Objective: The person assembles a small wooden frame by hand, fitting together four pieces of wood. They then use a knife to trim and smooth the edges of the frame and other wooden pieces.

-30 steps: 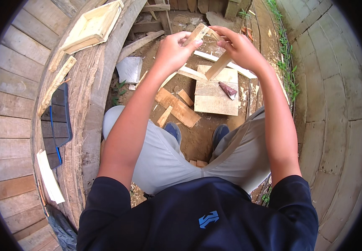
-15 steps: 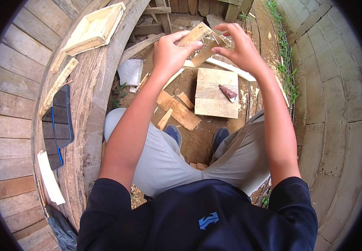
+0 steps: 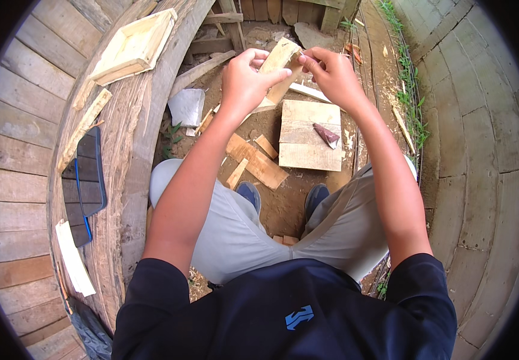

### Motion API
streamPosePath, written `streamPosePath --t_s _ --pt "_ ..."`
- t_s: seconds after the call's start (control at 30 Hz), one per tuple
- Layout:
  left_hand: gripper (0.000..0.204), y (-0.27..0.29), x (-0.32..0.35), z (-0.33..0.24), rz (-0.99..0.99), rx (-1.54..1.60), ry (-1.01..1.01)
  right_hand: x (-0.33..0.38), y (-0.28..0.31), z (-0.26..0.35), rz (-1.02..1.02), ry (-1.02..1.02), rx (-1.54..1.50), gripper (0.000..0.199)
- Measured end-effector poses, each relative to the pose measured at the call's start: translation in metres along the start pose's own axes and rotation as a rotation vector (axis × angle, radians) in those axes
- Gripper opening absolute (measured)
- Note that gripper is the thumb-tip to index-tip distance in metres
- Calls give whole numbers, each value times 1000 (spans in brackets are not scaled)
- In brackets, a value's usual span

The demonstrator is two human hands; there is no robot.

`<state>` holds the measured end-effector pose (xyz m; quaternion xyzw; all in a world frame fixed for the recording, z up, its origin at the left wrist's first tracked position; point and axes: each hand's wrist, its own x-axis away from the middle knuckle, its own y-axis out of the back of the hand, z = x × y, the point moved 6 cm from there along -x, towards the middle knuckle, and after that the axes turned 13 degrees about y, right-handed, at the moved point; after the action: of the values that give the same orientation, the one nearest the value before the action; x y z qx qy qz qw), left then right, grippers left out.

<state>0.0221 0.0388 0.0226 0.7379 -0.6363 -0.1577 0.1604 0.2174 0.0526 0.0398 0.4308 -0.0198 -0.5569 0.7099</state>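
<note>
Out in front of me my left hand is closed around a pale wooden frame, its thumb along the near side. Two narrow boards of the frame show, meeting at an angle at the upper corner. At that corner's right edge the fingers of my right hand are pinched together. Whatever lies between those fingertips is too small to make out. Below the hands a square plank panel rests on the ground, with a folded reddish-brown sheet on it.
Wood offcuts lie between my feet and the panel. On the thick log at left are a shallow wooden box, a dark glassy panel with a blue edge and a white strip. A block wall rises at right.
My right hand has moved slightly left and down, and its spread fingers have closed to a pinch at the frame's corner. My left hand has tilted the frame more upright.
</note>
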Motion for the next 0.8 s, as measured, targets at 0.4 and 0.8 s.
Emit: streamPosePath --t_s 0.4,0.8 --pt "37 -4 11 -14 39 114 -118 -2 1 6 179 -110 -486 37" --pt "37 -4 15 -15 -77 74 -227 -2 4 12 161 -46 -221 37"
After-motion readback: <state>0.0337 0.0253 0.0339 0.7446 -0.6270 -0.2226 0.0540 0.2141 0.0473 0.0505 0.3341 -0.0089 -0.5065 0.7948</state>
